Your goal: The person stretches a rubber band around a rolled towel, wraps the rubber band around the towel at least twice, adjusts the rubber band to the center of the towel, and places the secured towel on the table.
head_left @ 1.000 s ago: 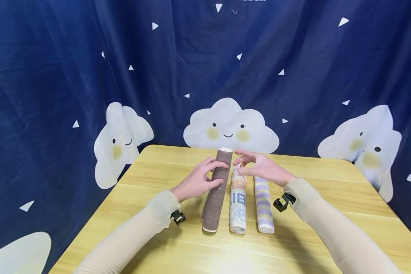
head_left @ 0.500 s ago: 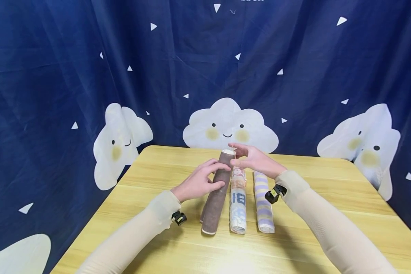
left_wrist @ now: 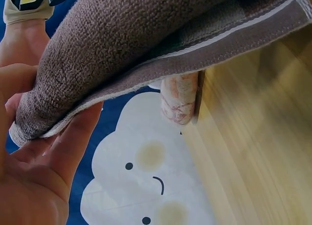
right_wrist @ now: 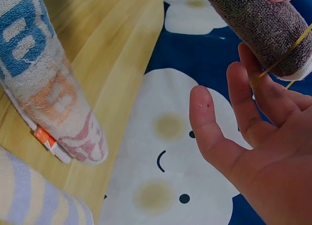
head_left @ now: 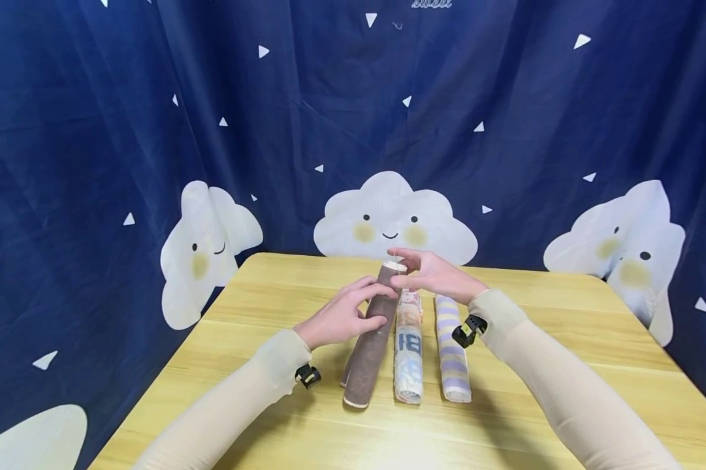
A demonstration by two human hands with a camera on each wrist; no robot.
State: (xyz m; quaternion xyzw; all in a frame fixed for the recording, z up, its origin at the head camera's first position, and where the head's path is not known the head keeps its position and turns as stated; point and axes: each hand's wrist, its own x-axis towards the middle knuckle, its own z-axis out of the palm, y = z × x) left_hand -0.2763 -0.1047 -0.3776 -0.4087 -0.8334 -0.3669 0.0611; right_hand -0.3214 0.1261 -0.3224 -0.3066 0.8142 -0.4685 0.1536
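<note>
My left hand [head_left: 343, 316] grips a rolled brown towel [head_left: 371, 356], its far end tilted up off the table. In the left wrist view the towel's pale hem hangs along its underside. At the raised end is my right hand [head_left: 437, 277], fingers bent. A thin yellow rubber band [right_wrist: 296, 43] crosses that end in the right wrist view, hooked on the right fingers; part of it is hidden. To the right lies a rolled white towel [head_left: 409, 356] with coloured lettering, apart from a rolled towel [head_left: 454, 352] striped purple and cream.
The wooden table [head_left: 258, 418] extends around the rolls, with its far edge close behind the hands. A dark blue curtain [head_left: 353, 98] with white clouds hangs behind and beside it. A black wrist camera [head_left: 469, 331] sits on the right sleeve.
My right hand has moved left, from above the white towel to the brown towel's far end. The brown towel's near end has shifted slightly toward me. The left hand keeps its grip.
</note>
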